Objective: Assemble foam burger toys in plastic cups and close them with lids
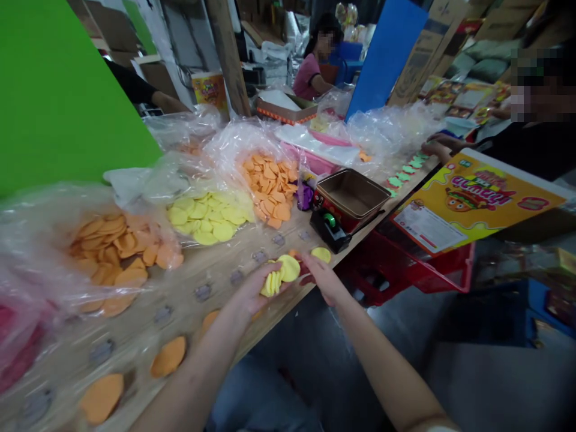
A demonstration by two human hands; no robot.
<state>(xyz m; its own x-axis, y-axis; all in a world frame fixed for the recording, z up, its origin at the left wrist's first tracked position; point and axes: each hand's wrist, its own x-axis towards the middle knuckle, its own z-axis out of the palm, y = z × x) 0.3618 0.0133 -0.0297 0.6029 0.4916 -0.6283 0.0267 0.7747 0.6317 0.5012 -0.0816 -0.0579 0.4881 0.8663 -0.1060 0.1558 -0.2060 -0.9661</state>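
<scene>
- Left hand [255, 289]: fingers curled around a stack of thin, round, pale-yellow discs [272, 283], apparently soft sheet material. The stack is gripped above the near edge of the long, pale wooden table [184, 303]; its front disc faces right.
- Right hand [326, 281]: fingers extended, tips just beside the stack's front disc. Whether they pinch it cannot be told.
- Single round yellow disc [321, 255]: on the table just beyond the right hand, apart from the stack.
- Leaf-shaped orange pieces [168, 357]: spaced along the table's near left part, one partly hidden by the left forearm.
- Small greyish pieces [203, 292]: a row running from near left to far right, beyond the orange pieces; their kind is too blurred to tell.
- Loose heap of yellow discs [207, 219]: in clear plastic at the table's far side, between two heaps of orange pieces [108, 246].
- Black tape dispenser [330, 231]: right of the row, beside an open rectangular box with a brown interior [353, 192].
- Step in hand, as judged: dealing single discs from the held stack.
- Next move, as judged: it calls for a steady left grip while the right fingertips separate one disc cleanly, since thin layers may cling together.
</scene>
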